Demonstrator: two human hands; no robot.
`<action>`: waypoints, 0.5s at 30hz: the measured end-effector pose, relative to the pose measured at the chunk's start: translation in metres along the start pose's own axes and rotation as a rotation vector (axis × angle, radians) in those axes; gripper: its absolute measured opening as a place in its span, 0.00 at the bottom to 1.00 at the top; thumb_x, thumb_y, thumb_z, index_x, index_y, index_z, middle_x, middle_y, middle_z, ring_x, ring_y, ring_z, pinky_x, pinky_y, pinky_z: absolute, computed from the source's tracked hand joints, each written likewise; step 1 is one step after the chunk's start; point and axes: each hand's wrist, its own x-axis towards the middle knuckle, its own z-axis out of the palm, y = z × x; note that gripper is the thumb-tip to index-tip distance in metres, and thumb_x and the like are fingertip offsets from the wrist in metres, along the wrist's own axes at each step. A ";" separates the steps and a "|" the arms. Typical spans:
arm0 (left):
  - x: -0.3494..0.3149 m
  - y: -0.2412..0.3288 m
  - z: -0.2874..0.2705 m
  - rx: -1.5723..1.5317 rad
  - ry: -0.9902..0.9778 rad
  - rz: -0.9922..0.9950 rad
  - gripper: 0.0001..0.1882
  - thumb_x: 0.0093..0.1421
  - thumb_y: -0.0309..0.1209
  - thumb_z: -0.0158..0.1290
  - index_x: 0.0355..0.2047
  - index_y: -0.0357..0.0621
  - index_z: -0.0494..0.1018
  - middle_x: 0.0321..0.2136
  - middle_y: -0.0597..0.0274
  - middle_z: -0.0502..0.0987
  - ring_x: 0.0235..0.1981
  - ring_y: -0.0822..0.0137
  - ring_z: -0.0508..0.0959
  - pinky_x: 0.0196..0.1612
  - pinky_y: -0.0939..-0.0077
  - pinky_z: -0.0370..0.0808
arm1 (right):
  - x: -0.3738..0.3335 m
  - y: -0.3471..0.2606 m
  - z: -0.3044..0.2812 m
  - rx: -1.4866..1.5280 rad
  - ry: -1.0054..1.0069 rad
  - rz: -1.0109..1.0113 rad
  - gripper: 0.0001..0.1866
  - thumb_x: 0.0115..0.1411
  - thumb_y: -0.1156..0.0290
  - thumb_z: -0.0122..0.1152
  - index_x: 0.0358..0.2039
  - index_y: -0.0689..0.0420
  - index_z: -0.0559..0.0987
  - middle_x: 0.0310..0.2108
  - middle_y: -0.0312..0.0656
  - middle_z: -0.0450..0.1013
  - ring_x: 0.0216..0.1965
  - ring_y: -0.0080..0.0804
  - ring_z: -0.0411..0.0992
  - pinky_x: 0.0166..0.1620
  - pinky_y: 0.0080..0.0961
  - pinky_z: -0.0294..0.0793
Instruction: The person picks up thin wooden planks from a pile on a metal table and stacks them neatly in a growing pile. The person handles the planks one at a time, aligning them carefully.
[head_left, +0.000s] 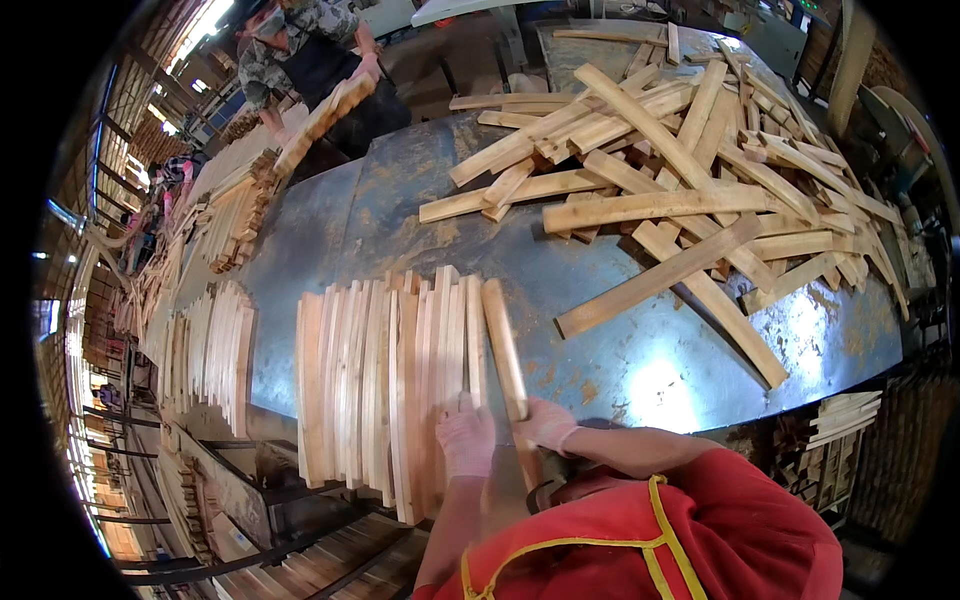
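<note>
A row of pale wooden slats (345,385) stands side by side on the metal table in front of me, their near ends jutting past its edge. My left hand (466,437), in a light glove, is closed over the slats at the right end of this row. Just to the right, my gloved right hand (547,424) grips a single wooden slat (504,345) near its lower part. That slat leans slightly away from the row, with a narrow gap between them. The fingertips of both hands are partly hidden.
A loose heap of wooden slats (690,195) covers the right and far side of the metal table (310,225). Another row of slats (212,345) stands at the left. Across the table, a person (320,65) handles a bundle of wood (325,118).
</note>
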 end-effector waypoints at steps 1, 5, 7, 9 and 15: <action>-0.002 0.002 -0.008 0.001 -0.029 -0.001 0.26 0.64 0.46 0.55 0.56 0.44 0.76 0.49 0.51 0.81 0.52 0.50 0.78 0.59 0.50 0.72 | -0.006 -0.021 0.004 -0.081 -0.098 0.038 0.24 0.60 0.59 0.65 0.52 0.61 0.78 0.45 0.60 0.81 0.52 0.59 0.79 0.54 0.44 0.77; -0.009 -0.018 0.008 -0.029 0.093 0.114 0.32 0.62 0.49 0.59 0.60 0.42 0.72 0.61 0.54 0.73 0.65 0.50 0.68 0.66 0.47 0.65 | 0.030 -0.031 0.018 -0.190 -0.256 -0.404 0.26 0.59 0.59 0.64 0.55 0.59 0.77 0.51 0.58 0.80 0.54 0.59 0.77 0.58 0.45 0.76; -0.020 -0.032 0.013 0.053 0.082 0.230 0.36 0.60 0.49 0.62 0.63 0.42 0.69 0.63 0.52 0.71 0.67 0.48 0.66 0.67 0.47 0.63 | 0.016 -0.047 -0.027 -0.165 -0.212 -0.363 0.26 0.58 0.59 0.65 0.54 0.58 0.77 0.51 0.57 0.79 0.55 0.58 0.77 0.58 0.44 0.76; -0.028 -0.041 0.019 0.088 0.090 0.264 0.41 0.57 0.49 0.65 0.66 0.42 0.66 0.65 0.50 0.68 0.68 0.47 0.64 0.69 0.47 0.61 | -0.002 -0.059 -0.091 -0.468 -0.001 -0.434 0.27 0.56 0.60 0.67 0.54 0.57 0.77 0.51 0.55 0.79 0.54 0.54 0.77 0.56 0.44 0.76; -0.021 0.020 0.004 0.028 0.142 0.356 0.49 0.53 0.49 0.69 0.69 0.39 0.63 0.68 0.46 0.65 0.70 0.46 0.62 0.72 0.46 0.58 | 0.009 0.021 -0.264 -1.114 0.167 -0.143 0.30 0.54 0.57 0.70 0.57 0.50 0.75 0.52 0.47 0.79 0.56 0.46 0.77 0.53 0.44 0.77</action>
